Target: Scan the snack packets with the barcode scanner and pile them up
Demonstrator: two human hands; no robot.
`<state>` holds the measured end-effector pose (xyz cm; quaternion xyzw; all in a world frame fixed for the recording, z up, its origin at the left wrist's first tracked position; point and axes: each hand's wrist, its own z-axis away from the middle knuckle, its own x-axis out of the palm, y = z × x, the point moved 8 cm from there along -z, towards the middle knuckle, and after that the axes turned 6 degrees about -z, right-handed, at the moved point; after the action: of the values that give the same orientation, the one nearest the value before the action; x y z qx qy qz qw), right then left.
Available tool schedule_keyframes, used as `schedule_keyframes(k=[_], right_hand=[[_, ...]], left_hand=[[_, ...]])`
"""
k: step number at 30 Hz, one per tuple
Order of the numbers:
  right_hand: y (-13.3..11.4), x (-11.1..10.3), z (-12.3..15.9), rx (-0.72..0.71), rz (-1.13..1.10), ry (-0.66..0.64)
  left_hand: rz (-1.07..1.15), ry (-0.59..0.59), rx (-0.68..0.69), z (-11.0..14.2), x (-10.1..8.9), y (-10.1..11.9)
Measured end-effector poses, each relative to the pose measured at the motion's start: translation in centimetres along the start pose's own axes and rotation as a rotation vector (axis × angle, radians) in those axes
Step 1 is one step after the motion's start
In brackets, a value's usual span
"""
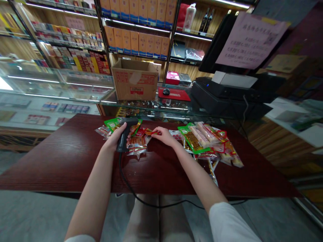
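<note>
My left hand (116,137) is wrapped round a black barcode scanner (123,136), its cable trailing down over the table's front edge. Beneath and around the scanner lie several snack packets, among them a green one (111,123) and a red-and-clear packet (137,143). My right hand (163,136) pinches the edge of a small red packet (150,131) at the right of that group. To the right of my right hand is a larger heap of snack packets (202,137), with green, red and clear wrappers. Its lower packets are partly hidden.
The dark red table (63,154) spreads beneath everything. Behind it, a glass counter (151,114) carries an open cardboard box (136,82), a black mouse (166,91) on a red mat, and a monitor (214,43) with a pink paper on it. Stocked shelves line the wall.
</note>
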<state>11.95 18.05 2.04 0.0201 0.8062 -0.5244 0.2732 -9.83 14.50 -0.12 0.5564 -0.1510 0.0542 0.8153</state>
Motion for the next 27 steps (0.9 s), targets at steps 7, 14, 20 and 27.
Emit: schedule_keyframes(k=[7, 14, 20, 27], right_hand=[[2.0, -4.1, 4.0, 0.202, -0.537, 0.432], [3.1, -8.4, 5.6, 0.148, -0.508, 0.705], [3.5, -9.5, 6.1, 0.132, -0.471, 0.801], [1.6, -6.8, 5.3, 0.091, -0.508, 0.773]], left_hand=[[-0.007, -0.041, 0.005, 0.4, 1.2, 0.0], [-0.080, -0.142, 0.023, 0.8, 2.7, -0.2], [-0.142, -0.177, 0.063, 1.1, 4.5, -0.4], [-0.120, -0.165, 0.088, 1.4, 4.1, 0.2]])
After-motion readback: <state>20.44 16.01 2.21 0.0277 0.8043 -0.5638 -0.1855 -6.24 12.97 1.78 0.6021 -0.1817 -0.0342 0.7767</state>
